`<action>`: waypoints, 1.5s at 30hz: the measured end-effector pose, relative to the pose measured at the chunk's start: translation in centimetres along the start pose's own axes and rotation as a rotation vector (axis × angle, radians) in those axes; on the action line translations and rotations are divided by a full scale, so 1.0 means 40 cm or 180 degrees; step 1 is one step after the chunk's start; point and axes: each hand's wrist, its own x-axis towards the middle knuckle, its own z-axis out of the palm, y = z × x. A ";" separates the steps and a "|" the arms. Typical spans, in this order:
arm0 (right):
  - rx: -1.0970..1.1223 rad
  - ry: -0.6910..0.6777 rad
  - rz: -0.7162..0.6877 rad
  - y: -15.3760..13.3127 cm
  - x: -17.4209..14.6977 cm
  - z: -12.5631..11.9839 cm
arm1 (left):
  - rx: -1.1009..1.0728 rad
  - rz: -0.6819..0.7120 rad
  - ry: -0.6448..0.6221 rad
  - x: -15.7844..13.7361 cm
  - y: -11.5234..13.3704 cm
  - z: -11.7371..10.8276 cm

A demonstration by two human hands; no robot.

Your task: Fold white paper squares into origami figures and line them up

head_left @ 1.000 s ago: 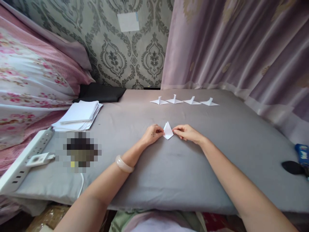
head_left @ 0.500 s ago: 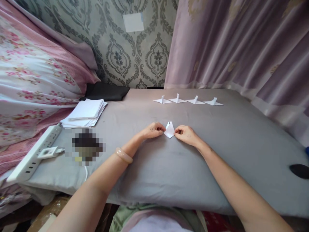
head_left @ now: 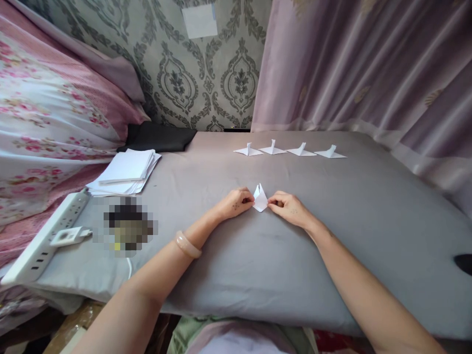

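Observation:
A small white folded paper piece (head_left: pixel 260 200) stands at the middle of the grey-covered table (head_left: pixel 236 255), its split tips pointing away from me. My left hand (head_left: pixel 238 202) pinches its left corner between thumb and fingers. On the opposite corner, my right hand (head_left: pixel 289 207) is closed in a similar pinch. Both wrists stay low over the cloth, and a pale bangle (head_left: pixel 187 245) circles the left forearm. Farther back, several folded white paper figures (head_left: pixel 273 148) lie in a row, each with flat side points and an upright part.
A stack of white paper (head_left: pixel 123 169) lies at the left, near a black cloth-like item (head_left: pixel 160 137). A white power strip (head_left: pixel 46 236) with a plugged-in charger (head_left: pixel 70 236) runs along the left edge. A blurred patch hides something beside it. A dark object (head_left: pixel 463 264) sits far right.
The camera view has shifted slightly. Both hands keep their pinch on the folded paper, whose tips look a little more spread apart.

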 end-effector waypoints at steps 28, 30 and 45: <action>-0.1863 -0.0180 -0.0189 -0.085 -0.085 -0.004 | 0.1210 0.0101 -0.0139 -0.017 0.049 0.010; -0.2046 -0.0154 -0.0166 -0.096 -0.085 0.004 | 0.1217 -0.0030 -0.0098 -0.009 0.052 0.024; -0.2437 -0.0055 -0.0176 -0.107 -0.109 0.026 | 0.1059 0.0994 0.0004 -0.029 0.011 0.029</action>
